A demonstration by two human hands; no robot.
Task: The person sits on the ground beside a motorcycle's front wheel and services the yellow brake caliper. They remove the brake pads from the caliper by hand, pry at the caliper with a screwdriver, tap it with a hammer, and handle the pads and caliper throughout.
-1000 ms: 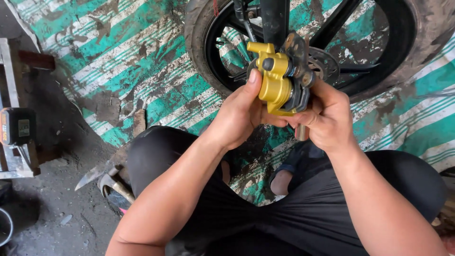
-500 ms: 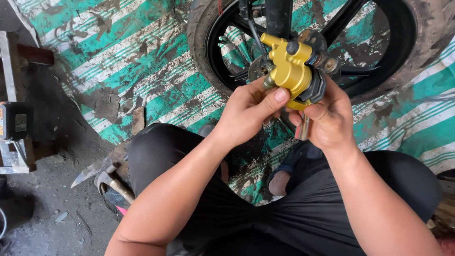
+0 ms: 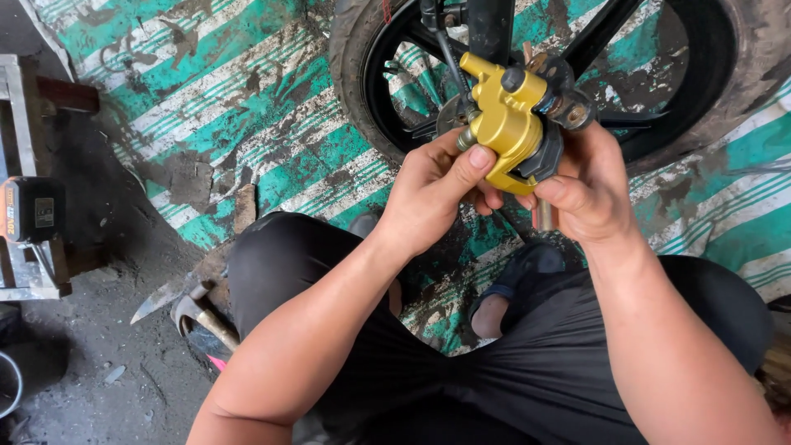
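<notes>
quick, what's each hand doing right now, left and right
Left hand: closed on the yellow brake caliper, thumb on its face.
Right hand: closed on the same caliper's far side.

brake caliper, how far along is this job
Done: the yellow brake caliper is off its mount, hose attached. In hand: the left hand and right hand both grip it in front of the black wheel. Left: it is not yet seated back on the wheel; the hammer lies unused.
</notes>
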